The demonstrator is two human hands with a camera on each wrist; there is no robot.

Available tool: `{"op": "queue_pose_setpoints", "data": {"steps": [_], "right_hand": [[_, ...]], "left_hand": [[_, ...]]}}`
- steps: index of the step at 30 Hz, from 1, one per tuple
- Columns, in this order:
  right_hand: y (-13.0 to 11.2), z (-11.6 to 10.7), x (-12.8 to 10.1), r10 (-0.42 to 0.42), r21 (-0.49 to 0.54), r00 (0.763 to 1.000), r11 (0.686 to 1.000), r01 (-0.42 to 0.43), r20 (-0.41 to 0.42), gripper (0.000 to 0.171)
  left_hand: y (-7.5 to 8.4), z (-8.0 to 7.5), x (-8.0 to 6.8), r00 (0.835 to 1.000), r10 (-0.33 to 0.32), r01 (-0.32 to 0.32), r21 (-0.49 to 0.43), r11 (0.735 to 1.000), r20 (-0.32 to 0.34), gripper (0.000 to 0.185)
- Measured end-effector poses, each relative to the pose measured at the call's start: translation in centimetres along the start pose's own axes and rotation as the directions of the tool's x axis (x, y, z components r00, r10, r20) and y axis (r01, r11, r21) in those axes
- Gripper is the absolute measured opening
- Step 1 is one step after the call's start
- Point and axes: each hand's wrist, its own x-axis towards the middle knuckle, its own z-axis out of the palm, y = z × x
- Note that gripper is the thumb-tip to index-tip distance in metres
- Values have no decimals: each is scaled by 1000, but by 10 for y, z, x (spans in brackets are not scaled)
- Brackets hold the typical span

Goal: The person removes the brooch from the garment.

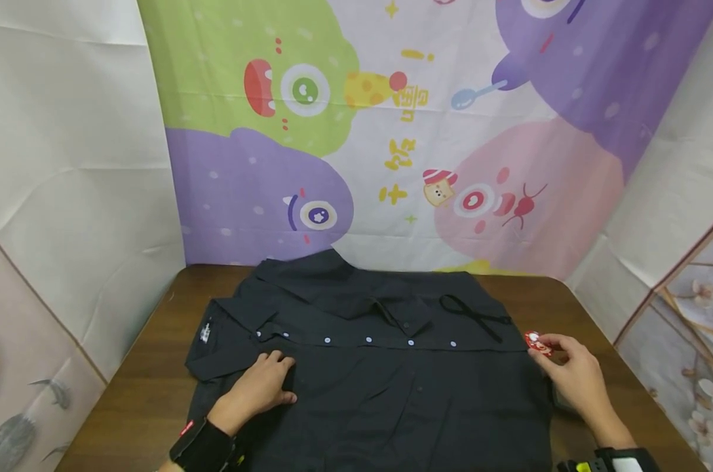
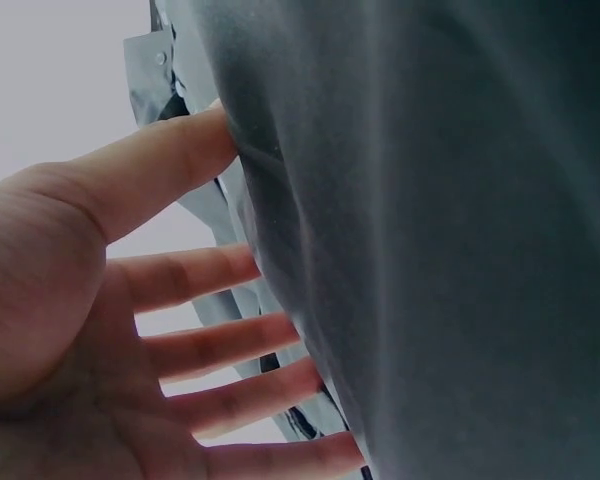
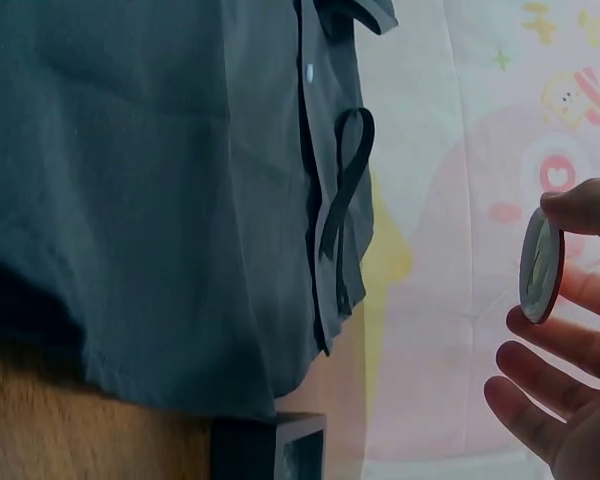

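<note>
R hand [image 1: 575,375] pinches a small round red badge [image 1: 537,343] betw thumb and forefinger, other fingers loosely spread; in the wrist view the badge [image 3: 541,264] sits edge-on at the fingertips, held just off the shirt's right edge. L hand [image 1: 261,388] lies flat and open on the black shirt [image 1: 392,387], fingers straight, pressing cloth near the button row [image 1: 368,340]; wrist view shows the fingertips [image 2: 230,265] against the fabric. The shirt is spread across the brown table [image 1: 150,367], collar toward the cartoon backdrop [image 1: 392,131], a loose black ribbon loop [image 1: 471,314] near the badge side.

Risks, as I judge them: the pinch is light and only at the rim, so the badge could slip and drop to the table or roll off the near edge. If it's brought onto the cloth w/o the L hand holding firm, the fabric could drag and bunch. The ribbon lies close by and might snag the badge or fingers. A small dark box [image 3: 270,450] under the shirt hem could get knocked.
</note>
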Motion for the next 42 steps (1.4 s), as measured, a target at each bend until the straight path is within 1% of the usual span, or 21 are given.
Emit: {"op": "queue_pose_setpoints", "data": {"steps": [5, 12, 17, 21, 28, 31, 38, 42], "right_hand": [[5, -2, -1, 11, -13, 1000, 1000, -11, -23, 29], [24, -8, -15, 75, -95, 997, 993, -72, 33, 33], [34, -11, -22, 105, -113, 994, 988, -101, 26, 34], [40, -13, -24, 114, -118, 993, 987, -111, 21, 33], [50, -19, -28, 189, -150, 978, 973, -174, 89, 40], [54, -20, -30, 200, -151, 975, 971, -184, 98, 41], [63, -19, -34, 218, -155, 970, 967, -201, 109, 41], [67, -17, -37, 235, -177, 963, 961, -211, 130, 43]], "left_hand": [[-1, -2, -1, 1000, -5, 5, 0, 1000, -1, 60], [-1, 1, -3, 1000, 4, -4, -2, 1000, -6, 59], [-1, -1, -4, 1000, -4, 4, 10, 1000, -5, 59], [-1, 0, -3, 1000, 2, -2, 6, 1000, -12, 59], [-3, 4, -2, 999, 26, -26, -14, 1000, -28, 59], [-3, 4, -2, 999, 25, -25, -12, 1000, -28, 59], [-2, 3, -1, 1000, 8, -8, -6, 1000, 6, 59], [-1, 2, -1, 1000, 10, -10, -4, 1000, 5, 58]]}}
